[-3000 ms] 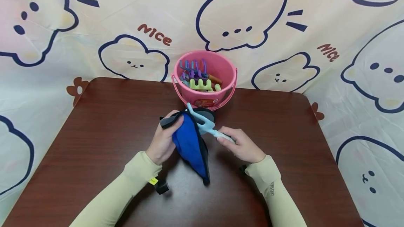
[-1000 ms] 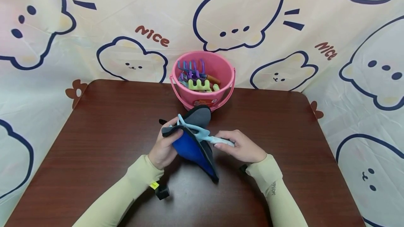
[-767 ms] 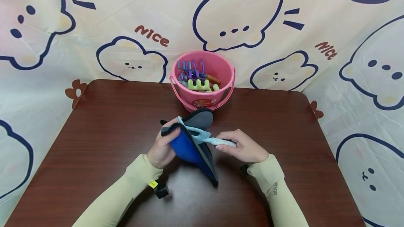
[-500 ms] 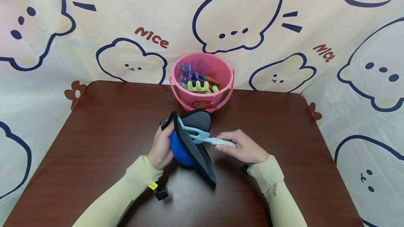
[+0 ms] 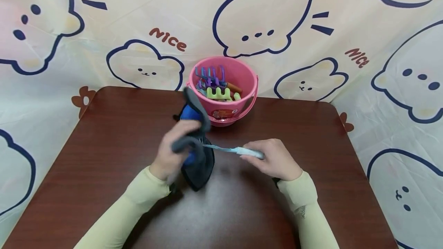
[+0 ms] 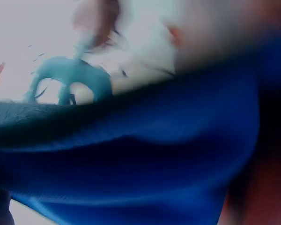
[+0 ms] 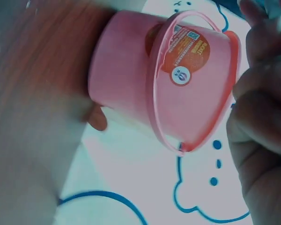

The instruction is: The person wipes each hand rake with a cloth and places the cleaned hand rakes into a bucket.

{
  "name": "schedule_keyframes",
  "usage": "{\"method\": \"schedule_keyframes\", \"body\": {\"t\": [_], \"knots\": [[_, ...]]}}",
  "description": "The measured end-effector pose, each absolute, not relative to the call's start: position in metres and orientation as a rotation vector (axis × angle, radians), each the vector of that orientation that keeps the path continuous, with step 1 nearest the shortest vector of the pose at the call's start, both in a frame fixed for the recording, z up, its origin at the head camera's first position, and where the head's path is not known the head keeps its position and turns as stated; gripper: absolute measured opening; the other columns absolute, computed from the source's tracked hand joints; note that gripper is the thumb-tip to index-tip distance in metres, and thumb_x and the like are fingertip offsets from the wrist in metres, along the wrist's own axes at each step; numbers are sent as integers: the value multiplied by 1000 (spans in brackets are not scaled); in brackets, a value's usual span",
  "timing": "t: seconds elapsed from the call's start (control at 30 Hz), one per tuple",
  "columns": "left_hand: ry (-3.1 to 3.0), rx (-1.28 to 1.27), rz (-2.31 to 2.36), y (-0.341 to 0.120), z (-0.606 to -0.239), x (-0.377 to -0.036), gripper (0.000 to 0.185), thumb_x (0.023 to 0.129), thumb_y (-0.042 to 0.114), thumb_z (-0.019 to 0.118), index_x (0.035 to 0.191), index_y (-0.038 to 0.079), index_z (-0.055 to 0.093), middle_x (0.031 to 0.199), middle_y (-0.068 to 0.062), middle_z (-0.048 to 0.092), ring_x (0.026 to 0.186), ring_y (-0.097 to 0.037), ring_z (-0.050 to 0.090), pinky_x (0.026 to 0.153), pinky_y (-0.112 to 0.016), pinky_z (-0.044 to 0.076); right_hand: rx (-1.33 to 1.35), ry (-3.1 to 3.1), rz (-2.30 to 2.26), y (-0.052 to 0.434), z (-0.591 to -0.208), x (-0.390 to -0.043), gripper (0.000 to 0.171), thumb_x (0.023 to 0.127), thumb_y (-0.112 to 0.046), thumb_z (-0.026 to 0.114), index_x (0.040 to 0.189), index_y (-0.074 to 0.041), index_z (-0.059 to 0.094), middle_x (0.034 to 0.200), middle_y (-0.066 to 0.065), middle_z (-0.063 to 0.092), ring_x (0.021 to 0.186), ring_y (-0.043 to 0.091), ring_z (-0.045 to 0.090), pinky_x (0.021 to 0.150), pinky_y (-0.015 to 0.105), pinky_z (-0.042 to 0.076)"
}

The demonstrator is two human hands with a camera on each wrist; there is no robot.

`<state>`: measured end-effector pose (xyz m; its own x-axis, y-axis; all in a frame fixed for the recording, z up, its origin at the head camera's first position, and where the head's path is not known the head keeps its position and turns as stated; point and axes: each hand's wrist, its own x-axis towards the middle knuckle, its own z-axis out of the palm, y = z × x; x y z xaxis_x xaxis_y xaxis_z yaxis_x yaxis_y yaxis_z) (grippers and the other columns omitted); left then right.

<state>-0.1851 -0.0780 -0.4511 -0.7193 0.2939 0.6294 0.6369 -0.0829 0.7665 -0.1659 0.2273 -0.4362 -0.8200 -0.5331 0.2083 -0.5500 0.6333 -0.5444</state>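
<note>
My left hand (image 5: 168,155) grips a floppy fabric piece, blue on one face and dark grey on the other, with black edging (image 5: 200,168); it is blurred here. In the left wrist view its blue face (image 6: 164,131) fills much of the frame. With fingers and thumb, my right hand (image 5: 275,160) holds the pale handle of a light blue toy fork (image 5: 250,152). The fork is seen nearly edge-on, its tine end overlapping the grey folds. Its pronged head (image 6: 68,70) rises behind the fabric edge in the left wrist view, tine tips hidden.
A pink bucket (image 5: 225,111) with a handle stands at the back of the brown table (image 5: 290,126), just beyond the fabric. Inside lie purple and blue pronged toys (image 5: 211,76) and a green rake head (image 5: 219,93). A printed cloth (image 5: 263,10) hangs behind.
The fabric piece has turned and shifted left and up with my left hand, now overlapping the bucket's left side. The fork has rolled from flat to edge-on; my right hand moved slightly right.
</note>
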Motion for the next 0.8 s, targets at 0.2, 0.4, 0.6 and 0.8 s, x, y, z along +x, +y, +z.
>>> {"method": "schedule_keyframes", "body": {"t": [0.2,0.4,0.6,0.8], "knots": [[-2240,-1370,-453,-60,-461,-179,49,82,21,88,127,14,71,121,-2,75,110,-20,70,100,-40,54,1029,-2728,597,211,-432,-158,28,87,-31,85,107,-12,80,85,-3,77,64,6,63,63,19,54],[-2151,-1423,-227,-54,-467,-177,36,81,19,90,111,12,71,104,-1,76,93,-16,69,88,-30,59,1064,-2733,582,206,-430,-155,26,89,-31,83,107,-13,81,80,-5,74,60,2,57,59,16,49],[-2046,-1463,-226,-63,-465,-183,34,78,18,92,103,11,70,97,-2,75,85,-15,69,82,-27,60,1086,-2751,651,208,-426,-155,27,89,-32,83,109,-14,80,82,-6,76,62,1,60,63,16,52],[-1922,-1507,-275,-68,-470,-191,8,93,11,74,95,10,67,85,-1,69,74,-14,61,71,-22,56,1109,-2757,733,211,-425,-155,22,89,-29,83,105,-16,80,79,-8,73,59,-2,55,61,16,51]]}}
